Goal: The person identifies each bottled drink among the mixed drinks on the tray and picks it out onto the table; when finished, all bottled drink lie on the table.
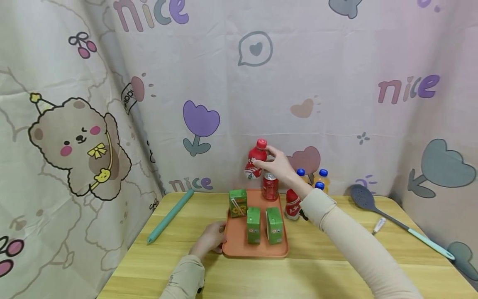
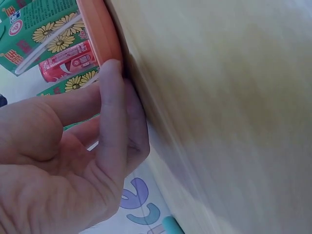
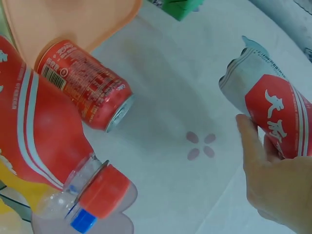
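My right hand (image 1: 278,163) grips a red-labelled plastic bottle (image 1: 256,160) with a red cap, raised and slightly tilted above the back of the orange tray (image 1: 235,248). The right wrist view shows the same bottle (image 3: 278,105) at the right, its white lower end uppermost in that view. Below it, a red drink can (image 1: 270,187) stands at the tray's back right corner. Three green drink cartons (image 1: 254,226) stand on the tray. At the tray's left edge, my left hand (image 1: 212,237) pinches the rim (image 2: 103,31) between its fingers.
Right of the tray stands another red bottle (image 1: 293,203), with several blue-capped orange bottles (image 1: 323,179) behind it. A grey slotted spatula (image 1: 363,198) with a mint handle and a small white-handled tool (image 1: 379,225) lie at the right. A teal stick (image 1: 171,216) lies at the left.
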`<state>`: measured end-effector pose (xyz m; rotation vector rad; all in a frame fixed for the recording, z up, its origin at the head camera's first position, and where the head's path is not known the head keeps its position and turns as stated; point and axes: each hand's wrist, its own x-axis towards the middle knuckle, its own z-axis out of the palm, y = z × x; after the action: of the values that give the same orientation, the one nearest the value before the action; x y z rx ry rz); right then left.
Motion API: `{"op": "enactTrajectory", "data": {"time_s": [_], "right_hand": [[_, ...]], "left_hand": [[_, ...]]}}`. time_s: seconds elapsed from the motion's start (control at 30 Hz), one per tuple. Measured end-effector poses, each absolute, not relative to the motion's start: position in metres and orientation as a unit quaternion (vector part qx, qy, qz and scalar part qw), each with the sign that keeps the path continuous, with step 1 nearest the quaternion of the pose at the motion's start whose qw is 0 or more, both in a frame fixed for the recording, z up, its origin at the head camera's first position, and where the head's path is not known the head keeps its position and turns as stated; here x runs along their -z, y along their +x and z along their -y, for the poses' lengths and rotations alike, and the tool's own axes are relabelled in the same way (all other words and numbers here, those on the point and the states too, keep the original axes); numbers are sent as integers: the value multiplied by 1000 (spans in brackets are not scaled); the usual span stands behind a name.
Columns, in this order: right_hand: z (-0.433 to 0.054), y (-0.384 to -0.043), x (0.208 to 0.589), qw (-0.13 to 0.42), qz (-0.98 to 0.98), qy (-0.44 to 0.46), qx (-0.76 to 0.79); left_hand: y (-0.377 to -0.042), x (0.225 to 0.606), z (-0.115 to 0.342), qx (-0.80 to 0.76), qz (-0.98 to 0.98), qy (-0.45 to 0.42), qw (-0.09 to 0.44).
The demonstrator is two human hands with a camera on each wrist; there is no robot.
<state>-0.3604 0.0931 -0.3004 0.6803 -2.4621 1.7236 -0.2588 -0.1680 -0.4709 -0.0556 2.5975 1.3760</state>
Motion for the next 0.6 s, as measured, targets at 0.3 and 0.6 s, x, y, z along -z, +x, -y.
{"op": "enactTrajectory", "data": {"time_s": [0.3,0.6], "right_hand": [[-119,-351,299,-16,733,219,-644],[-157,-335,302,-71,695,206,-685]], "left_hand": [[-259,472,169,-467,-878,-24,104],[-260,471,169,-470,-876,-26,108]]}}
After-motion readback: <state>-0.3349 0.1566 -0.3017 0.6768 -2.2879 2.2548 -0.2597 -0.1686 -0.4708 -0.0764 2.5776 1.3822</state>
